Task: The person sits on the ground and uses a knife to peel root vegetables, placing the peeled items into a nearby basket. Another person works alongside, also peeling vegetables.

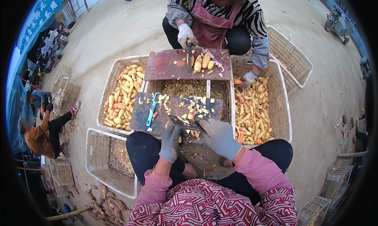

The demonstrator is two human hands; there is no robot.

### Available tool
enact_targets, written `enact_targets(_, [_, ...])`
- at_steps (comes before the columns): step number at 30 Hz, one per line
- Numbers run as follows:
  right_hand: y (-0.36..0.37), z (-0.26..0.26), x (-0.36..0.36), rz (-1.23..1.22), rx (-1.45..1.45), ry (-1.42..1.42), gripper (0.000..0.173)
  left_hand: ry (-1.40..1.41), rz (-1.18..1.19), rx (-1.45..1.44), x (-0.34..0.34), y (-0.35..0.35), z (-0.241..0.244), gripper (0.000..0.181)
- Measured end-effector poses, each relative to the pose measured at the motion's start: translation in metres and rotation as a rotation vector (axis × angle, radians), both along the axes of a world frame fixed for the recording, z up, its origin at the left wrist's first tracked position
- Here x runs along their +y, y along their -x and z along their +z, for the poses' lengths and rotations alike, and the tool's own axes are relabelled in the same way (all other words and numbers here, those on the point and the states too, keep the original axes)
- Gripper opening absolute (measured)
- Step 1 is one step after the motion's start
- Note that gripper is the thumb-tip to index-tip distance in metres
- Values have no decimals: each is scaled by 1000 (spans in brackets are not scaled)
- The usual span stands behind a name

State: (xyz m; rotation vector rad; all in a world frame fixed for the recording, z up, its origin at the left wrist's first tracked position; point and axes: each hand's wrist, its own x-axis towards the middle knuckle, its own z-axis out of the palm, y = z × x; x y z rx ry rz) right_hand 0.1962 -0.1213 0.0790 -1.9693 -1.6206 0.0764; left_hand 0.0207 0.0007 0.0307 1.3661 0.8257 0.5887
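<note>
A dark, broad-bladed knife (186, 123) slants over the near edge of a worn cutting board (141, 115), with pale cut pieces on its blade. My gloved right hand (220, 136) has its fingers on the knife's right part; the handle is hidden. My gloved left hand (170, 143) is curled close by the blade's left end, and its grip is unclear. Beyond the blade stands a small peeled sweet potato piece (191, 115). Many pale slices and scraps (203, 110) litter the board. A turquoise peeler (152, 109) lies on its left side.
Crates of peeled sweet potatoes stand left (100, 107) and right (285, 107). Opposite, a co-worker (211, 22) holds a knife (189, 59) over a reddish board (162, 65) and reaches into the right crate. A scrap-strewn crate (97, 155) sits by my left knee; unpeeled sweet potatoes (107, 206) lie nearby.
</note>
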Motion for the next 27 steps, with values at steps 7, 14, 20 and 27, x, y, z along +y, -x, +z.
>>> enact_targets(7, [19, -4, 20, 99, -227, -14, 36, -709, -244, 107, 10, 36, -4, 40])
enact_targets(14, [-23, -36, 33, -91, -82, 198, 14, 520, -280, -574, 3, 67, 27, 49])
enact_targets(20, [25, -14, 39, -53, 1150, 255, 28, 114, 66, -259, 8, 51, 27, 45])
enact_targets(27, [48, -7, 32, 34, 1397, 13, 36, -558, -27, -63, -11, 6, 39, 40])
